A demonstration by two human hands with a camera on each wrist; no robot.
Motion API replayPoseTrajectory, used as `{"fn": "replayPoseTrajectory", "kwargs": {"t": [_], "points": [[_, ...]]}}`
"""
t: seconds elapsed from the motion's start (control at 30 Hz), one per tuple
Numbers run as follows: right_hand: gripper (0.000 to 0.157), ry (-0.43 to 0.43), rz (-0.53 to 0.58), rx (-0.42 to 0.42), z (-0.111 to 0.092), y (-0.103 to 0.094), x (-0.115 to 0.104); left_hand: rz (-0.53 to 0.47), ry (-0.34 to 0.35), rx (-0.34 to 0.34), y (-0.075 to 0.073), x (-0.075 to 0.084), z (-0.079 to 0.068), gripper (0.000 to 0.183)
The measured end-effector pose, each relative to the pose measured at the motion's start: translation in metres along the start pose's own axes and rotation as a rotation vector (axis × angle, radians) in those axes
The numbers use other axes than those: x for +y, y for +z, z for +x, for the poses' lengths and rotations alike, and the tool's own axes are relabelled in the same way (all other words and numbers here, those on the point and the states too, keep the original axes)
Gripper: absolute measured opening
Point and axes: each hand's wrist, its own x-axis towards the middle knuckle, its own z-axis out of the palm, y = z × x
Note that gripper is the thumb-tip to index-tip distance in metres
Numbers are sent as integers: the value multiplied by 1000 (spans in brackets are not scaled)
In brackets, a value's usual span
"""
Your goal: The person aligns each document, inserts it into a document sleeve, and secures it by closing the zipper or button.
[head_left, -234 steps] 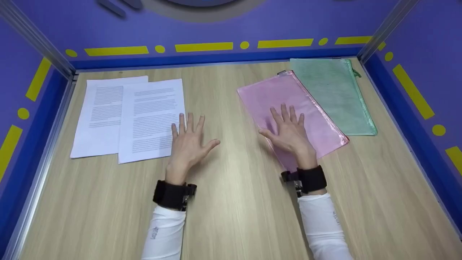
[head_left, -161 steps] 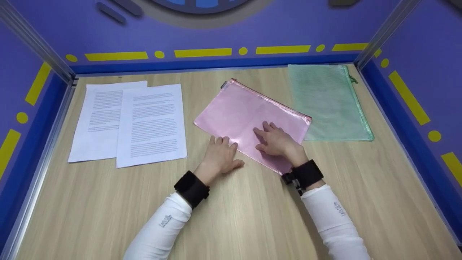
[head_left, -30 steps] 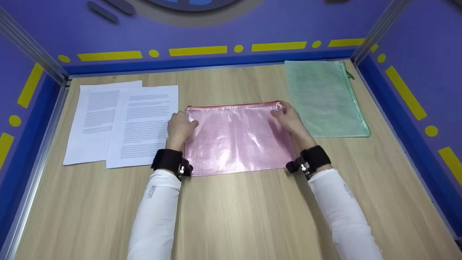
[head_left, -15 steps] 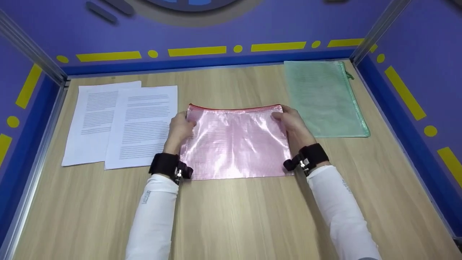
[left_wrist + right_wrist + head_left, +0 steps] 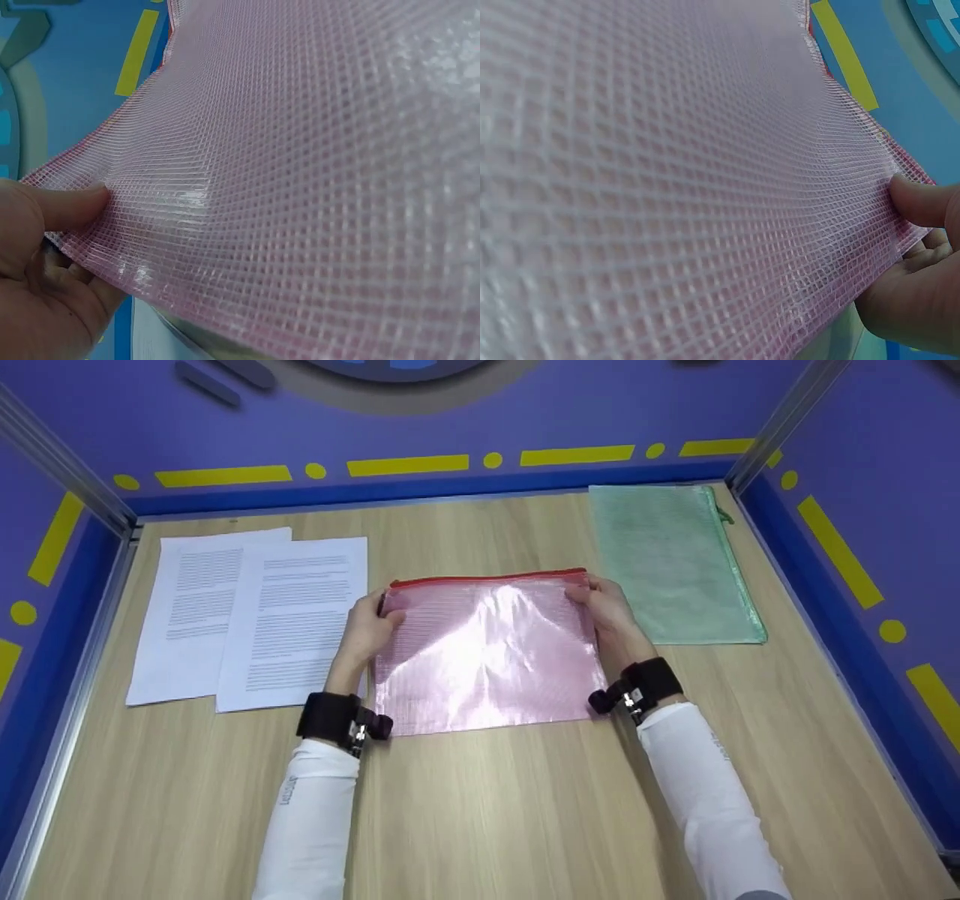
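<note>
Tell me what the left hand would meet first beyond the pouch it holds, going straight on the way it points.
Past the pink pouch, the left hand would likely cross above the tabletop and meet the back wall first; the hand's height is unclear.

Pink mesh zipper pouch (image 5: 487, 660), glossy. Held landscape, pinched near 10 and 2 o'clock. Red zipper (image 5: 487, 578) at 12.

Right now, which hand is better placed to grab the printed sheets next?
Likely your left hand: it pinches the pink pouch near the printed sheets, while your right hand holds its opposite edge, nearer the green pouch.
</note>
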Motion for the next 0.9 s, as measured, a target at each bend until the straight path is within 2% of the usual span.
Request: {"fn": "replayPoseTrajectory", "kwargs": {"t": [0.17,0.27,0.47,0.63,0.73,0.9], "points": [[26,-29,-14,31,2,1,1,136,62,73,-3,2,-6,11],[24,-43,-31,33,3,3,3,161,87,88,-4,5,-9,10],[27,-10,27,51,4,-3,1,108,123,84,-4,8,-14,18],[18,-61,153,80,5,-7,-2,36,101,103,-4,6,-15,25],[17,-105,209,130,4,-7,-3,17,94,139,-3,7,-16,24],[23,-139,250,192,-1,-3,-5,23,142,242,1,13,-17,22]]}}
